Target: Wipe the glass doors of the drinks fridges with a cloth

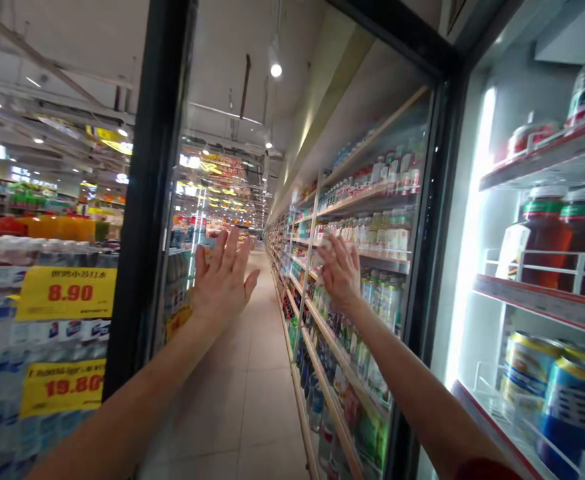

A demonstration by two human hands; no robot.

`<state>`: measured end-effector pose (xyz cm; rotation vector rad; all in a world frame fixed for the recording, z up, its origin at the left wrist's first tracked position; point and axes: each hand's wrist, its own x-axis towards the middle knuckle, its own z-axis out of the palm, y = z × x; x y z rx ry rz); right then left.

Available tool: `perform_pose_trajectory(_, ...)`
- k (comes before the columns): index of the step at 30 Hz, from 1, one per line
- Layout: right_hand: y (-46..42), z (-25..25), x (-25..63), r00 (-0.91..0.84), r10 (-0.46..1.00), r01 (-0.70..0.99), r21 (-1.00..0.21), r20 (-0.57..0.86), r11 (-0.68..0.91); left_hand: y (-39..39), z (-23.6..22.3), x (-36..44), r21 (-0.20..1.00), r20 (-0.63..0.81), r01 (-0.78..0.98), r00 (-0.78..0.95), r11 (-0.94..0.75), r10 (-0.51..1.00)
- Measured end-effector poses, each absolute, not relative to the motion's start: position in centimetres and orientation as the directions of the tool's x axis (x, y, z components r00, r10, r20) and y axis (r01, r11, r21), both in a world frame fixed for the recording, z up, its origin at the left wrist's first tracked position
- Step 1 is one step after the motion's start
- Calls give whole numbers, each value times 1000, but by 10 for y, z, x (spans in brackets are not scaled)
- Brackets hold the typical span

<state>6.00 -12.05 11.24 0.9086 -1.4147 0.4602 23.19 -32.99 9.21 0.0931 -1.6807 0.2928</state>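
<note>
A tall glass door (282, 200) in a black frame stands swung open in front of me. My left hand (225, 277) is raised at the glass, palm toward it, fingers stretched and thumb out to the right. My right hand (341, 270) is up at the glass further right, its fingers apart and slightly bent. A pale patch shows by its fingertips; I cannot tell whether it is a thin cloth, a reflection or goods behind. Whether either palm presses on the pane is unclear. Both forearms reach up from the bottom corners.
At right, a lit cooler holds dark red-brown bottles (545, 233) and blue-and-gold cans (577, 407) on wire-fronted shelves. Through the glass run long drink shelves (317, 320) and a tiled aisle floor (222, 407). Stacked bottled water with a yellow price sign (66, 293) stands left of the door.
</note>
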Motion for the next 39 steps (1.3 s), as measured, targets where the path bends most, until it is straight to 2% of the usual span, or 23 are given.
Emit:
perform_pose_trajectory(4,-85,149,31,-67,281,-744,-236,957,625,-329,91,233,-139,986,-259,-122,956,110)
perform_pose_trajectory(6,-90,161,32,-86,371,-746,-307,925,591,-329,92,233,-133,987,-262,-119,956,105)
perform_pose_trajectory(8,-116,160,49,-16,256,-778,-174,966,604,-330,92,232,-130,988,-262,-110,956,104)
perform_pose_trajectory(9,-132,156,61,51,137,-793,-43,989,607,-331,92,231,-133,989,-263,-104,956,109)
perform_pose_trajectory(11,-157,147,80,247,-227,-775,332,942,537,-334,91,229,-141,989,-270,-91,952,121)
perform_pose_trajectory(12,-161,145,84,309,-350,-748,453,884,485,-335,91,228,-146,988,-275,-88,950,126)
perform_pose_trajectory(13,-159,146,84,320,-398,-736,490,860,468,-335,91,228,-148,988,-280,-88,948,129)
perform_pose_trajectory(14,-152,151,79,276,-354,-749,431,894,504,-336,90,228,-149,988,-285,-90,947,128)
perform_pose_trajectory(16,-129,170,62,73,-38,-782,81,997,618,-336,90,228,-149,987,-289,-94,946,127)
perform_pose_trajectory(18,-113,191,49,-91,273,-759,-244,958,603,-335,91,229,-150,987,-292,-94,944,128)
perform_pose_trajectory(19,-113,198,47,-120,328,-753,-301,937,585,-335,91,229,-153,987,-296,-90,943,131)
perform_pose_trajectory(21,-129,199,58,-59,247,-785,-198,967,587,-334,91,229,-156,987,-301,-81,941,138)
perform_pose_trajectory(23,-158,188,80,110,11,-811,83,994,578,-335,91,228,-161,987,-302,-75,939,145)
perform_pose_trajectory(25,-183,178,99,293,-268,-764,394,918,512,-336,90,227,-167,986,-308,-74,937,151)
perform_pose_trajectory(26,-188,177,104,335,-352,-734,476,874,484,-338,91,227,-168,985,-314,-80,935,151)
perform_pose_trajectory(27,-189,180,105,333,-382,-722,494,862,485,-339,92,229,-177,983,-318,-95,931,155)
perform_pose_trajectory(28,-186,186,103,290,-344,-732,439,893,521,-342,93,232,-196,979,-319,-118,927,166)
perform_pose_trajectory(31,-174,206,93,53,14,-777,33,998,628,-353,100,252,-257,962,-320,-171,912,211)
perform_pose_trajectory(32,-174,205,93,25,78,-780,-30,997,626,-357,103,261,-267,960,-324,-168,908,222)
perform_pose_trajectory(33,-178,199,96,48,75,-785,-9,996,619,-362,106,271,-263,963,-332,-149,906,225)
perform_pose_trajectory(35,-194,172,111,225,-120,-779,252,967,574,-371,110,290,-229,973,-364,-83,903,214)
perform_pose_trajectory(37,-213,142,130,443,-387,-693,583,809,424,-377,112,303,-202,979,-393,-43,897,201)
perform_pose_trajectory(39,-224,132,142,558,-515,-601,745,650,290,-382,111,309,-200,979,-410,-47,890,199)
